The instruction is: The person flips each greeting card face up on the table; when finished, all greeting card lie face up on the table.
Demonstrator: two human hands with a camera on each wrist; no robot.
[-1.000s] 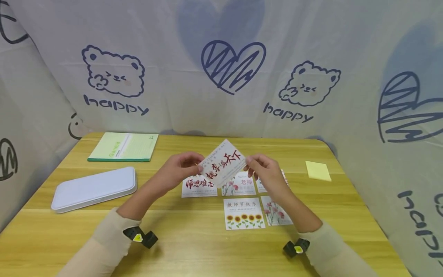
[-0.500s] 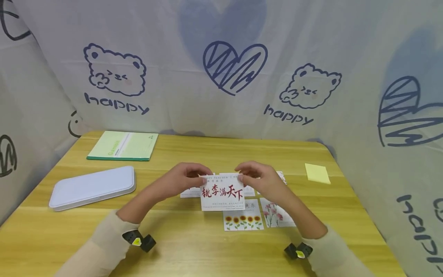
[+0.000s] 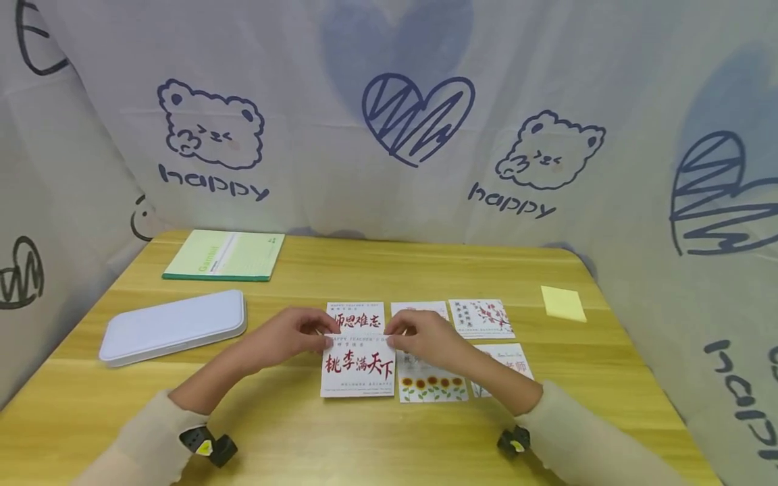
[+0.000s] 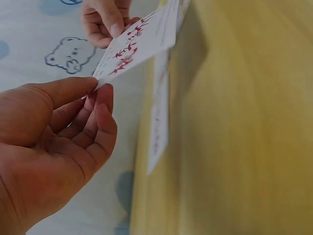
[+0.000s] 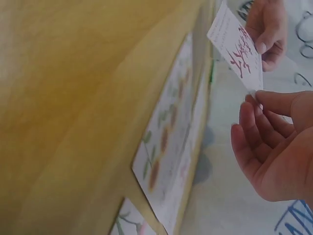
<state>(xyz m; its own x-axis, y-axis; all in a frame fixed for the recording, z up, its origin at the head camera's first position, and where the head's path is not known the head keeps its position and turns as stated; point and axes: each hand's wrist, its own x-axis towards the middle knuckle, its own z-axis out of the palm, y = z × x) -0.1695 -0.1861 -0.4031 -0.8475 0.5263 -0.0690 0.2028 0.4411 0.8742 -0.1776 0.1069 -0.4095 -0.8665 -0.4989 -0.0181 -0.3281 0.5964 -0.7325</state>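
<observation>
Between both hands is a white card (image 3: 357,378) with red brush lettering. My left hand (image 3: 298,335) pinches its upper left corner; my right hand (image 3: 428,336) pinches its upper right corner. In the left wrist view the card (image 4: 139,41) is raised above the tabletop, and thumb and fingers of the left hand (image 4: 54,137) meet at one corner. The right wrist view shows the right hand (image 5: 279,142) pinching another corner. Just behind lies another red-lettered card (image 3: 358,317). To the right is a sunflower card (image 3: 433,390), partly covered by the right hand.
More cards lie right of the hands: a blossom-branch card (image 3: 483,318), a partly hidden card (image 3: 425,307) and a pink-lettered card (image 3: 513,354). A pale pencil case (image 3: 173,327) and green notebook (image 3: 225,256) are at left. Yellow sticky notes (image 3: 563,303) lie at right.
The held card has turned from a slant to nearly straight and moved left and nearer to me, both hands with it. It now stands left of the sunflower card, which it partly covered.
</observation>
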